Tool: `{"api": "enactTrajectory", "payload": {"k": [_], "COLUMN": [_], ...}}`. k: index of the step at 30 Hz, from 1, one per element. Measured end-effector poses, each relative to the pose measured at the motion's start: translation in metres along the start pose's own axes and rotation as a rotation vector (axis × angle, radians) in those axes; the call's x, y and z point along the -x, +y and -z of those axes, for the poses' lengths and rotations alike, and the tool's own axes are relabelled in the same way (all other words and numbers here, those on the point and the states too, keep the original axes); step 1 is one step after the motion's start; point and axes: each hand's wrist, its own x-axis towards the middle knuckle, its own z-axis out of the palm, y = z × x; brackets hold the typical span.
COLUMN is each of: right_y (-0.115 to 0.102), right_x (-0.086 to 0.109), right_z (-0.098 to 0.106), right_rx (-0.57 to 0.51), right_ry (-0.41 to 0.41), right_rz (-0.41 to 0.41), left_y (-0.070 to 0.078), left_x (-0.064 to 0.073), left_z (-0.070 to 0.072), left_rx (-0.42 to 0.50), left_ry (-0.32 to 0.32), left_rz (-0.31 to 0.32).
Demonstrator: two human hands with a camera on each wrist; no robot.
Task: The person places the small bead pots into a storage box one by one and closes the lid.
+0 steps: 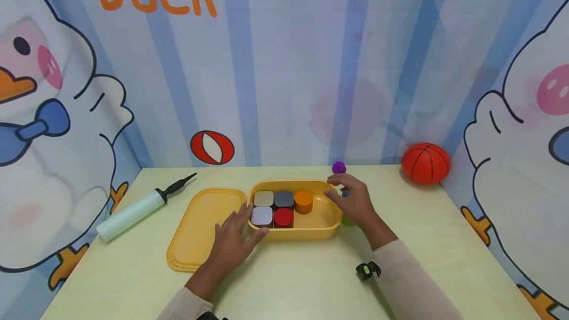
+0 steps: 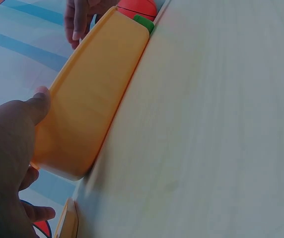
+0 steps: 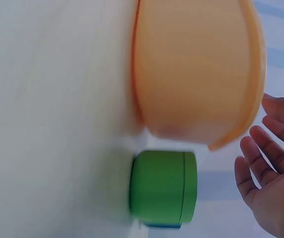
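Observation:
A yellow plastic container (image 1: 291,234) stands mid-table with several small square-shouldered pots in its left part: beige (image 1: 264,199), dark grey (image 1: 283,199), orange (image 1: 304,201), pale lavender (image 1: 262,216) and red (image 1: 283,217). My left hand (image 1: 234,238) rests against the container's left end, thumb touching the near rim and fingers spread loosely. Over the right end hovers my right hand (image 1: 355,200), fingers relaxed and holding nothing. Outside that end, partly hidden by the hand, a green pot (image 3: 162,187) stands with a blue thing (image 3: 163,225) behind it.
Left of the container lies a flat yellow lid (image 1: 200,231). Farther left is a pale green hand pump (image 1: 133,216) with a black nozzle. A small red basketball (image 1: 426,164) sits at the back right, and a purple object (image 1: 339,168) near the back edge. A printed curtain (image 1: 293,63) hangs behind.

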Motion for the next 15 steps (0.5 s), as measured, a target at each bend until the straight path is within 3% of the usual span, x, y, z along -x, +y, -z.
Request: {"api": "enactTrajectory", "payload": {"k": [7, 15], "right_y": [0.022, 0.043], "right_x": [0.008, 0.021], "right_z": [0.022, 0.047], "right_rx": [-0.007, -0.014], "right_ry": [-0.013, -0.065], "right_rz": [-0.116, -0.163], "left_y": [0.002, 0.001], "left_x": [0.001, 0.001], "left_z": [0.002, 0.001], "left_rx": [0.006, -0.001], "left_ry": [-0.006, -0.009], "left_rz": [0.006, 0.003]}}
